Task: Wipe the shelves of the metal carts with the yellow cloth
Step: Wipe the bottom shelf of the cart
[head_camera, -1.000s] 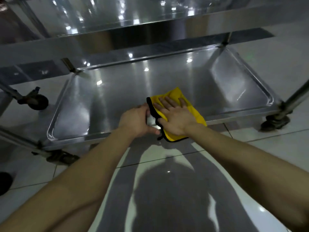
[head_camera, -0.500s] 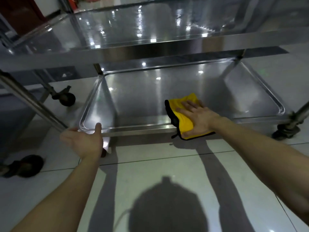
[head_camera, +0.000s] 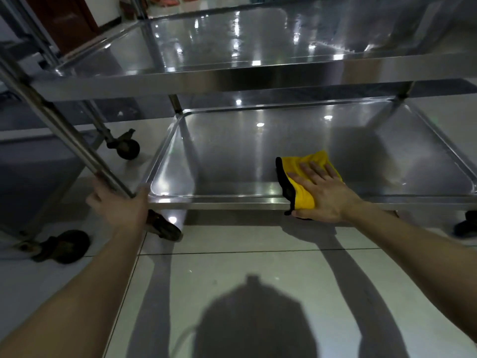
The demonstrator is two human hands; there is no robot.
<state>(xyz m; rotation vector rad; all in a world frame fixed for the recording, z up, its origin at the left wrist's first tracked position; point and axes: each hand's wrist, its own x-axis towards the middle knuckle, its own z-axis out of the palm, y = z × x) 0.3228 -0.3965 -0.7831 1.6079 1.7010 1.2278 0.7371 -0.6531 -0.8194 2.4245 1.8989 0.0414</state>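
A folded yellow cloth (head_camera: 302,187) with a black edge lies on the front rim of the metal cart's bottom shelf (head_camera: 232,161), hanging slightly over the edge. My right hand (head_camera: 320,192) presses flat on the cloth with straight fingers. My left hand (head_camera: 121,205) grips the cart's slanted front-left leg (head_camera: 64,127) just above the shelf's corner. Above the bottom shelf sits the shiny middle shelf (head_camera: 232,45).
Black caster wheels stand at the front left (head_camera: 165,228), back left (head_camera: 126,148) and far right (head_camera: 464,226). A second cart's wheel (head_camera: 62,245) and frame sit at the left. Pale floor tiles (head_camera: 258,280) stretch in front with my shadow on them.
My left hand left the cloth, swung left and took hold of the cart's front-left leg. My right hand kept pressing the cloth on the front rim.
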